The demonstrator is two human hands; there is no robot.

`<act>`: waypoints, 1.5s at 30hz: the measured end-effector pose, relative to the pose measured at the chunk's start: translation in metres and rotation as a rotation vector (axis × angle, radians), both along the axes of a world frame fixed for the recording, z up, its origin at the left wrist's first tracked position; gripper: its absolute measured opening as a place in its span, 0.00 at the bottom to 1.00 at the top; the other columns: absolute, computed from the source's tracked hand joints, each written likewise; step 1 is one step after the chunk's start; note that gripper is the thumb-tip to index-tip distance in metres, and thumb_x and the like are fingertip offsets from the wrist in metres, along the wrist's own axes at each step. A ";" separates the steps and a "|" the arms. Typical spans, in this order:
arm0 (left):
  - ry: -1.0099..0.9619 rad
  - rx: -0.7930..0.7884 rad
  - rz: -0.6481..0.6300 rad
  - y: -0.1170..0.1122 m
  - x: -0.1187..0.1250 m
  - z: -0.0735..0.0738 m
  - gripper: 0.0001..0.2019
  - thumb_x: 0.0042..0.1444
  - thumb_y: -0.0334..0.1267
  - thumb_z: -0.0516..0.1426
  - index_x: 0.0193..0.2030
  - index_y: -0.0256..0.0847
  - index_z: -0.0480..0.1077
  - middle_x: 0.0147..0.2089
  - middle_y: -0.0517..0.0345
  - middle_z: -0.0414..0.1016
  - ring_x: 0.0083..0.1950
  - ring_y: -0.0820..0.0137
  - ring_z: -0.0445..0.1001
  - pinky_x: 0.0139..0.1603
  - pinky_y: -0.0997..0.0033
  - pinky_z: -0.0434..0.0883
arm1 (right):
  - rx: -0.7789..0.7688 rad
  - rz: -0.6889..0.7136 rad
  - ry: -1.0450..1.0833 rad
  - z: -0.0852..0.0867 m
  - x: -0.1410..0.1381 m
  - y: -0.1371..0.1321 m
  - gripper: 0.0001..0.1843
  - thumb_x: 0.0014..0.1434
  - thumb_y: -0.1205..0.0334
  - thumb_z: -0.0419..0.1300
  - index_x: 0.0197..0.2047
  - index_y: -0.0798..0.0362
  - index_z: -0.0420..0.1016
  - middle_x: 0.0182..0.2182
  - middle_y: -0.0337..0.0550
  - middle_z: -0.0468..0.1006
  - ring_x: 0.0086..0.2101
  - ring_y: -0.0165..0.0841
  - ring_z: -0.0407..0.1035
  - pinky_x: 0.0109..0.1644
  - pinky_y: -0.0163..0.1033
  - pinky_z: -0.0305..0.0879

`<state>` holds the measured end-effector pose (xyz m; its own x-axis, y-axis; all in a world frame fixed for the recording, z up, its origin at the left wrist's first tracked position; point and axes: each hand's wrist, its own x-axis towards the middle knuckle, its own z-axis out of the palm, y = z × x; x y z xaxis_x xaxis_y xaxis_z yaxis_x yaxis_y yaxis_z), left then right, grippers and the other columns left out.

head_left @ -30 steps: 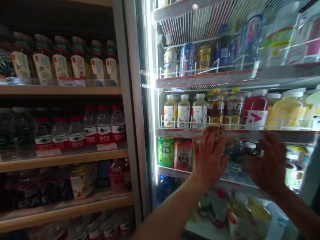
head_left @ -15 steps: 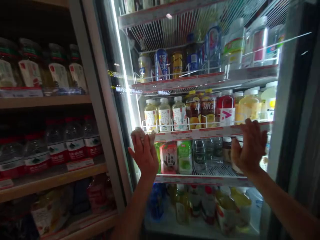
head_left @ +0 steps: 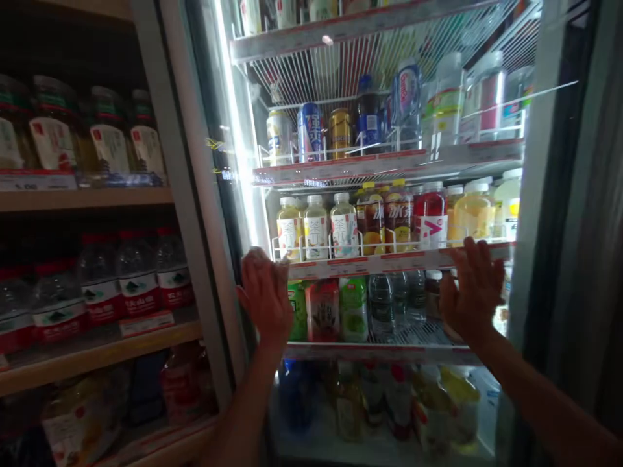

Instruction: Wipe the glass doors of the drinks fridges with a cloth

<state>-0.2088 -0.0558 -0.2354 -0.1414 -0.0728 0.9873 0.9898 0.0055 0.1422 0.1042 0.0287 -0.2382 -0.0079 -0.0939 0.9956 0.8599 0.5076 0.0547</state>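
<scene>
Since the earlier frame both hands are sliding a little leftward over the door (head_left: pixel 370 214). The left hand (head_left: pixel 265 295) is now sitting closer to the door's left edge and the right hand (head_left: pixel 471 292) is sitting just inward of the right edge. Whether the pale wad that showed at the left fingertips earlier is lying under the palm, I cannot tell.

Both hands are pressing flat on the glass, well apart, palms forward, clamped on nothing visible. The right fingers are spreading wide and the left fingers are lying closer together.

The door is standing in front of lit wire shelves. Behind it, cans (head_left: pixel 309 131) are lining the upper shelf. Tea bottles (head_left: pixel 316 227) are standing in a row just above hand level. Cartons (head_left: pixel 322 310) and water bottles (head_left: pixel 389 298) are showing between the two hands.

To the left, dim wooden shelves (head_left: pixel 97 350) are carrying red-labelled bottles (head_left: pixel 136 279).
</scene>
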 end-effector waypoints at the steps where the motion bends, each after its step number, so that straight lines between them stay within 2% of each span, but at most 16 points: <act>1: -0.069 0.023 0.003 -0.002 -0.007 0.000 0.24 0.62 0.36 0.47 0.65 0.40 0.52 0.69 0.42 0.49 0.70 0.61 0.45 0.67 0.47 0.45 | 0.005 -0.002 0.005 0.000 -0.001 0.000 0.29 0.59 0.64 0.49 0.65 0.50 0.54 0.63 0.50 0.56 0.62 0.46 0.51 0.63 0.62 0.47; 3: -0.061 0.047 -0.024 -0.001 0.005 -0.002 0.26 0.62 0.34 0.46 0.67 0.40 0.49 0.69 0.43 0.49 0.71 0.61 0.43 0.67 0.48 0.48 | 0.011 -0.002 0.012 0.000 -0.002 -0.001 0.28 0.59 0.64 0.50 0.64 0.50 0.56 0.63 0.50 0.56 0.62 0.47 0.51 0.62 0.62 0.46; 8: 0.365 -0.085 -0.161 0.016 0.075 -0.014 0.24 0.59 0.32 0.50 0.63 0.43 0.57 0.64 0.51 0.60 0.70 0.66 0.45 0.68 0.57 0.48 | 0.023 0.009 -0.013 0.000 0.001 -0.001 0.29 0.59 0.64 0.51 0.64 0.50 0.56 0.63 0.50 0.57 0.62 0.46 0.51 0.63 0.60 0.47; 10: 0.382 -0.098 -0.136 0.015 0.067 -0.014 0.22 0.59 0.34 0.51 0.61 0.43 0.60 0.65 0.51 0.59 0.70 0.65 0.46 0.68 0.56 0.47 | 0.044 0.009 -0.026 0.001 0.003 0.000 0.30 0.58 0.64 0.52 0.64 0.50 0.56 0.63 0.50 0.58 0.62 0.46 0.52 0.63 0.59 0.46; 16: -0.059 0.067 -0.005 -0.004 -0.023 0.004 0.21 0.60 0.36 0.49 0.61 0.37 0.59 0.69 0.40 0.46 0.71 0.58 0.43 0.66 0.47 0.50 | 0.055 0.023 0.002 0.001 0.000 0.002 0.28 0.58 0.65 0.52 0.62 0.53 0.59 0.62 0.51 0.58 0.62 0.47 0.52 0.63 0.59 0.46; 18: -0.043 0.074 -0.036 -0.002 -0.016 0.007 0.21 0.61 0.35 0.48 0.61 0.36 0.58 0.69 0.40 0.47 0.71 0.59 0.43 0.66 0.48 0.51 | 0.048 0.015 0.008 0.000 -0.001 0.002 0.28 0.58 0.64 0.51 0.63 0.53 0.58 0.63 0.51 0.58 0.62 0.48 0.52 0.63 0.60 0.46; 22: 0.217 0.007 -0.138 0.012 0.040 0.007 0.22 0.60 0.33 0.49 0.61 0.40 0.59 0.68 0.47 0.51 0.71 0.63 0.43 0.67 0.54 0.51 | 0.029 0.030 -0.002 -0.001 0.001 0.003 0.30 0.58 0.65 0.52 0.64 0.50 0.55 0.63 0.49 0.56 0.62 0.48 0.51 0.62 0.62 0.46; 24: 0.300 -0.022 -0.143 0.015 0.050 0.007 0.23 0.60 0.34 0.49 0.62 0.41 0.57 0.67 0.47 0.54 0.70 0.64 0.45 0.68 0.55 0.49 | 0.023 0.035 -0.013 -0.001 0.003 0.003 0.31 0.57 0.65 0.52 0.65 0.49 0.54 0.63 0.49 0.56 0.62 0.48 0.51 0.62 0.63 0.46; 27: 0.258 -0.058 -0.064 0.009 0.020 0.010 0.24 0.61 0.38 0.49 0.64 0.43 0.55 0.66 0.48 0.57 0.70 0.66 0.48 0.69 0.55 0.42 | 0.034 0.018 -0.030 0.000 0.004 0.002 0.32 0.57 0.65 0.53 0.65 0.49 0.54 0.63 0.49 0.57 0.61 0.48 0.53 0.62 0.63 0.48; 30: -0.017 -0.037 0.022 -0.004 -0.031 0.017 0.25 0.62 0.41 0.47 0.65 0.41 0.53 0.68 0.45 0.53 0.70 0.62 0.47 0.68 0.49 0.41 | 0.045 0.013 -0.017 0.000 0.002 0.001 0.31 0.58 0.64 0.52 0.65 0.49 0.55 0.63 0.49 0.57 0.61 0.48 0.53 0.62 0.62 0.49; 32: -0.118 -0.009 0.035 -0.008 -0.043 0.023 0.25 0.62 0.41 0.46 0.65 0.38 0.52 0.68 0.41 0.50 0.70 0.61 0.45 0.67 0.47 0.43 | 0.034 0.005 -0.002 0.000 0.000 0.001 0.31 0.58 0.64 0.51 0.65 0.49 0.54 0.63 0.49 0.57 0.61 0.48 0.52 0.62 0.62 0.48; 34: -0.046 0.004 0.008 -0.005 -0.027 0.024 0.25 0.62 0.38 0.46 0.65 0.37 0.52 0.68 0.41 0.51 0.70 0.62 0.44 0.67 0.50 0.46 | 0.016 -0.001 0.007 -0.001 -0.001 0.001 0.31 0.58 0.64 0.51 0.65 0.49 0.54 0.63 0.49 0.56 0.62 0.48 0.52 0.62 0.63 0.48; 38: 0.341 -0.062 -0.095 0.011 0.047 0.013 0.24 0.61 0.35 0.49 0.64 0.38 0.55 0.65 0.45 0.59 0.71 0.66 0.43 0.68 0.57 0.48 | 0.018 0.017 -0.005 -0.002 0.002 0.002 0.31 0.59 0.63 0.51 0.65 0.48 0.53 0.63 0.48 0.56 0.62 0.48 0.51 0.62 0.63 0.47; 40: 0.507 -0.102 -0.126 0.016 0.066 0.006 0.22 0.60 0.35 0.50 0.61 0.38 0.59 0.62 0.48 0.63 0.70 0.65 0.45 0.68 0.57 0.46 | 0.017 0.024 -0.016 -0.002 0.004 0.002 0.31 0.58 0.63 0.51 0.66 0.47 0.52 0.64 0.48 0.55 0.62 0.48 0.51 0.62 0.63 0.46; 43: 0.542 -0.106 -0.091 0.011 0.044 0.007 0.20 0.60 0.36 0.50 0.60 0.41 0.61 0.62 0.50 0.64 0.70 0.68 0.47 0.69 0.58 0.42 | 0.008 0.013 -0.029 -0.001 0.005 0.002 0.32 0.58 0.64 0.51 0.65 0.46 0.52 0.64 0.47 0.55 0.62 0.47 0.51 0.62 0.62 0.47; 45: 0.356 -0.059 -0.030 0.004 0.009 0.017 0.21 0.61 0.39 0.49 0.61 0.43 0.60 0.64 0.49 0.61 0.69 0.68 0.49 0.69 0.57 0.40 | 0.020 0.005 -0.030 -0.001 0.003 0.002 0.30 0.58 0.64 0.51 0.65 0.48 0.54 0.64 0.48 0.56 0.62 0.47 0.52 0.62 0.61 0.47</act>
